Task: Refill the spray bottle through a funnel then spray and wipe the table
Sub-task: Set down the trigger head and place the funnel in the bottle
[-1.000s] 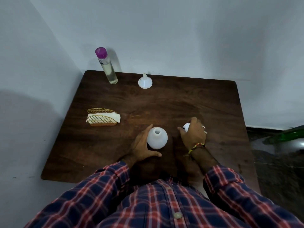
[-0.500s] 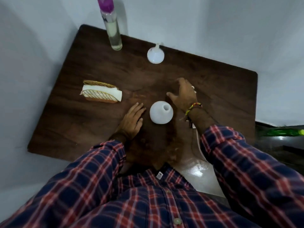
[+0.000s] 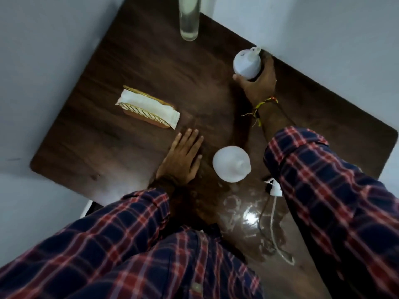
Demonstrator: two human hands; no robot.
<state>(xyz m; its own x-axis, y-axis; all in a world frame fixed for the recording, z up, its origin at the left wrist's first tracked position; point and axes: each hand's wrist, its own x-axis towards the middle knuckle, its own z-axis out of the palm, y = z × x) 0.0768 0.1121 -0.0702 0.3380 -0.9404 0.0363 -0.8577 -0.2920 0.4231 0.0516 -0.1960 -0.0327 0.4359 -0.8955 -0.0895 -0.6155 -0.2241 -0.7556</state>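
Observation:
The round white spray bottle (image 3: 231, 164) stands uncapped near the table's front, its neck open. My left hand (image 3: 182, 159) rests flat on the table (image 3: 133, 61) just left of it, not touching it. At the table's far edge my right hand (image 3: 258, 84) grips the white funnel (image 3: 246, 65), thumb on its near side and fingers behind it, spout pointing away. The white spray head (image 3: 275, 189) with its thin tube lies on the table to the bottle's right, partly under my right sleeve.
A tall clear bottle of pale liquid (image 3: 189, 20) stands at the far left edge, its top cut off by the frame. A gold wire holder with white napkins (image 3: 149, 111) lies at the left. Grey walls close in behind and to the left.
My right hand has left the spray head by the bottle, reached to the far edge and taken hold of the funnel. My left hand let go of the bottle and lies flat.

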